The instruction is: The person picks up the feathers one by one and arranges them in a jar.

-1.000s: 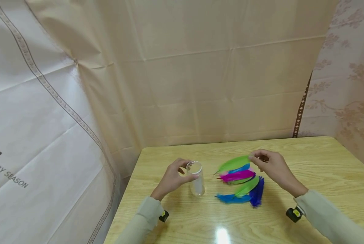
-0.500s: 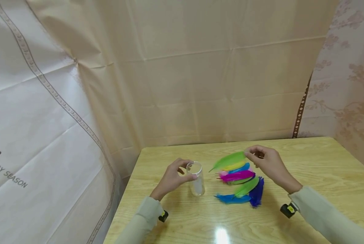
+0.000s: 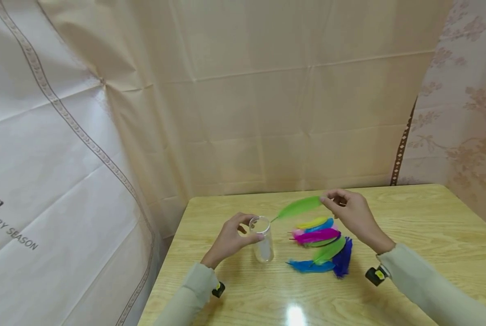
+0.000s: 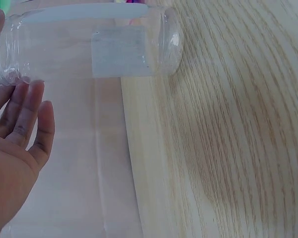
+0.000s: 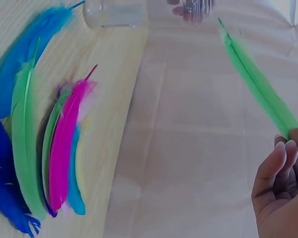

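My left hand grips a clear glass jar near its rim, thumb on the near side and fingers behind. The jar stands upright on the table, with a whitish label on its wall. My right hand pinches a green feather by its broad tip. The feather is raised, its bare quill pointing left and down, the quill's end close to the jar's rim in the head view. In the right wrist view, thumb and fingertips hold the green feather at its wide end.
Right of the jar lies a loose pile of feathers: magenta, yellow, light blue, dark blue and another green one. The wooden table meets a beige cloth at its back edge.
My right hand has lifted the green feather off the pile and moved it left toward the jar, uncovering the yellow feather. The left hand and jar have stayed in place.
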Action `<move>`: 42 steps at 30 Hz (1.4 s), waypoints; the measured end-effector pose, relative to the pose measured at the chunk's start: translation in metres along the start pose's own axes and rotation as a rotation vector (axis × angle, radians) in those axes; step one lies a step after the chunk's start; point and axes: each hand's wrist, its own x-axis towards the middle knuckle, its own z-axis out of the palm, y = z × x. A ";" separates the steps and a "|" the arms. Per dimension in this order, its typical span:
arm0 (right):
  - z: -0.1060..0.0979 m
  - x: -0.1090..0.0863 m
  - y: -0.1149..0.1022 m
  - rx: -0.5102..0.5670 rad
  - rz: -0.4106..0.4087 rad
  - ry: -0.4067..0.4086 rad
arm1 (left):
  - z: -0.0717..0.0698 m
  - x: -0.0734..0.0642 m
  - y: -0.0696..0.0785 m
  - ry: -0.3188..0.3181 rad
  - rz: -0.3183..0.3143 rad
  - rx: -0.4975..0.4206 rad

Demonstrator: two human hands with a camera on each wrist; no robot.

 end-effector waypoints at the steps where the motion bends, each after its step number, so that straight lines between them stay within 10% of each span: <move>1: 0.001 0.001 -0.001 0.000 -0.004 0.005 | 0.000 0.000 0.000 0.000 0.001 0.001; 42: 0.055 0.020 -0.019 -0.087 -0.384 0.056 | 0.002 -0.001 -0.004 -0.004 -0.024 -0.044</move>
